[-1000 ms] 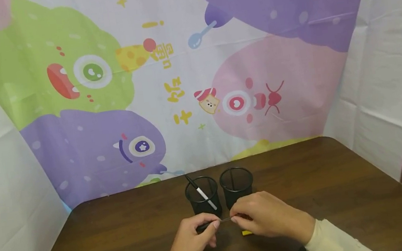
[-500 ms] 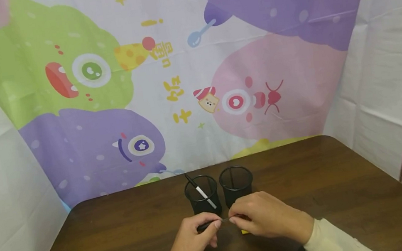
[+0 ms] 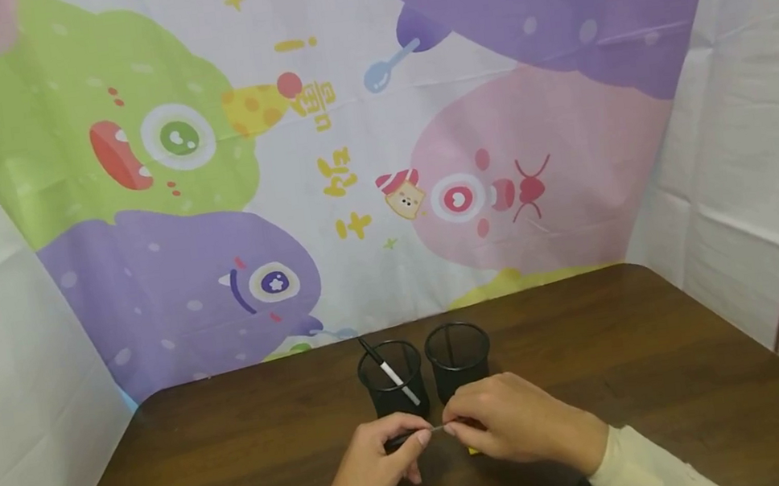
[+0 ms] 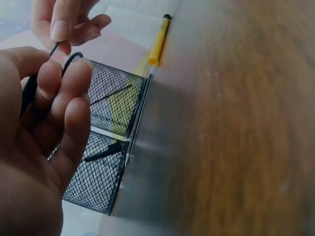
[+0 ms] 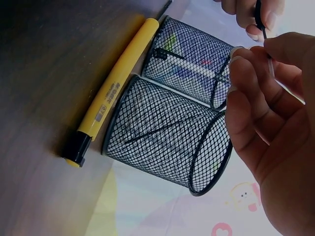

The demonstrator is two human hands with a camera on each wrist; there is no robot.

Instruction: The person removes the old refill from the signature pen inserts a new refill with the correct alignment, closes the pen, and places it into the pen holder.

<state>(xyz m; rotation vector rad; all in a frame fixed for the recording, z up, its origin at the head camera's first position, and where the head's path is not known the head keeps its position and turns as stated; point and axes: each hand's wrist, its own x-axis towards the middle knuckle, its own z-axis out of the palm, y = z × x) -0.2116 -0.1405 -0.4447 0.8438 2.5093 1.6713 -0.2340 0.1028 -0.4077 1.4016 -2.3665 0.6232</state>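
My left hand grips a slim black pen part, partly covered by its fingers. Facing it, my right hand pinches a thin rod like a pen refill between thumb and fingertips. Rod and black part meet in line in the small gap between the hands; whether they are joined I cannot tell. A yellow pen barrel with a black end lies on the table below the right hand, mostly hidden in the head view. Beside it, a thin clear stick lies along the cups' bases.
Two black mesh pen cups stand side by side just beyond the hands. The left cup has a black-and-white marker leaning in it; the right cup is partly behind my right hand. A cartoon cloth hangs behind the brown table.
Both hands stay nearly in place, still holding the black part and the thin rod. They have shifted only slightly, and less of the yellow barrel shows under the right hand.
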